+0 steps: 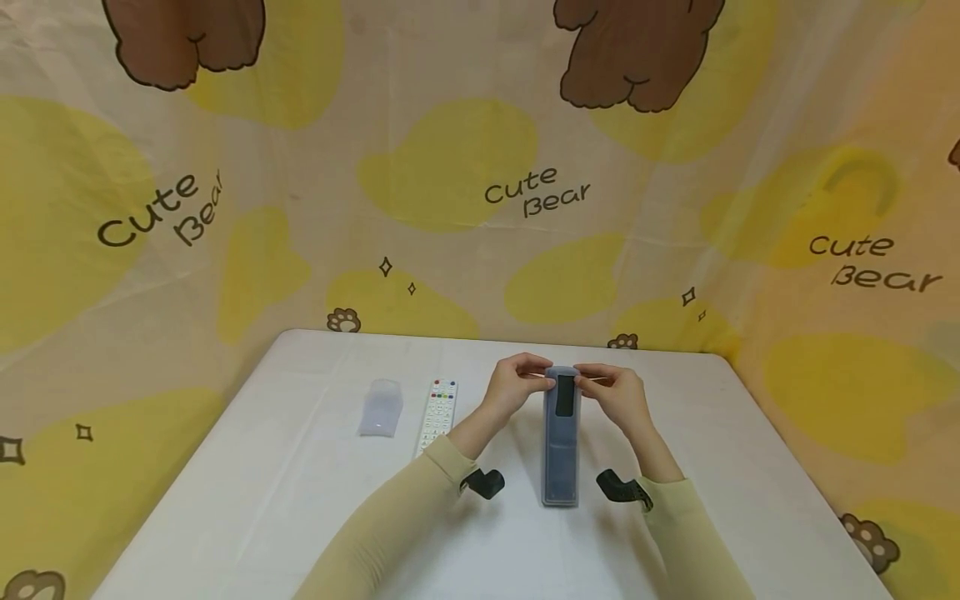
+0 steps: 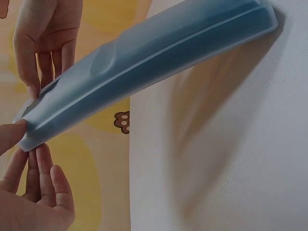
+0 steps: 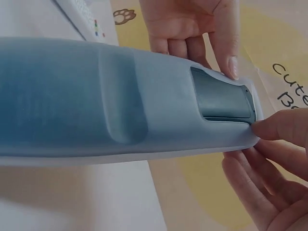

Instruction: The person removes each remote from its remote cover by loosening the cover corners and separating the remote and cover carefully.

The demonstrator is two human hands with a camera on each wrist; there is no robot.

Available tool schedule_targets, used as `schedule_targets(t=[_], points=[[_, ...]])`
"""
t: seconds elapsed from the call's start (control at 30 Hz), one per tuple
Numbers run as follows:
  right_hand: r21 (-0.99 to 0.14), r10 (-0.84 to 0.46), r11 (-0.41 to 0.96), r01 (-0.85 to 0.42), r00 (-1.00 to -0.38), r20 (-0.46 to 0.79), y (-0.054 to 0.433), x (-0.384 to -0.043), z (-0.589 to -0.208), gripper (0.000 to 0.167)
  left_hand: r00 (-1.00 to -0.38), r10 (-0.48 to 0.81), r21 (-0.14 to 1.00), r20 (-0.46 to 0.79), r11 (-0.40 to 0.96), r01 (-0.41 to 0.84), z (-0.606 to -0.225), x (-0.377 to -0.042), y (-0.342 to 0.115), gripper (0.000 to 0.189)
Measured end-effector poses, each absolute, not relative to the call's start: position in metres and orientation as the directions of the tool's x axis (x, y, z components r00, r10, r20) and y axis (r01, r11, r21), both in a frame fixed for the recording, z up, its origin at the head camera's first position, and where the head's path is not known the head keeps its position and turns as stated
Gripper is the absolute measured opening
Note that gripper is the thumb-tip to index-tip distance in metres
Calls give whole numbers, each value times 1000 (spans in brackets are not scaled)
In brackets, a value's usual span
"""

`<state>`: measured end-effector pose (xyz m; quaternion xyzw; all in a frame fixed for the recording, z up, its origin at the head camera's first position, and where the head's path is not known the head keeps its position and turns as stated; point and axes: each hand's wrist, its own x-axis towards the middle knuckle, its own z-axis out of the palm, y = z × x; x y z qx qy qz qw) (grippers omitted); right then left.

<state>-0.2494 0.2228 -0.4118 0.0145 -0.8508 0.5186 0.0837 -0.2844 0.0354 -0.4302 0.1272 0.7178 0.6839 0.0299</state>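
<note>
A long translucent blue-grey remote control cover [image 1: 560,467] is tilted up off the white table, its near end low and its far end raised. Through a cut-out near the far end shows a dark panel [image 3: 224,98], apparently the back of a remote control inside. My left hand [image 1: 512,387] pinches the left corner of that far end between thumb and fingers. On the opposite corner my right hand [image 1: 617,396] pinches the cover's edge the same way. In the left wrist view, the left thumb [image 2: 12,134] presses on the cover's rim.
A white remote control [image 1: 437,414] with coloured buttons lies left of my left forearm, its lower end hidden by the sleeve. Farther left is a small clear plastic piece [image 1: 381,408], flat on the white table [image 1: 300,500]. A patterned cloth [image 1: 450,250] hangs behind the table.
</note>
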Motion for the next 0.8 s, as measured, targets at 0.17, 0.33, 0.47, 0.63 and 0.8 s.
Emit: schedule_targets(t=[0.17,0.33,0.47,0.63,0.8], points=[[-821,69,549,-156,-971,231,222,-249,-413,26,-966,223,989,133,32,144,-431,-285,36,29],[-786,71,590,-184,-958,278,221,-250,-414,24,-963,229,988,142,31,153,-430,-284,36,31],[-766,68,611,-200,-951,303,221,-250,-414,22,-954,261,988,146,14,155,-423,-281,34,33],[-754,62,621,-216,-945,322,222,-251,-414,21,-946,278,984,166,18,178,-405,-267,30,33],[-762,66,611,-212,-946,316,223,-251,-415,21,-946,270,981,180,19,193,-398,-260,29,32]])
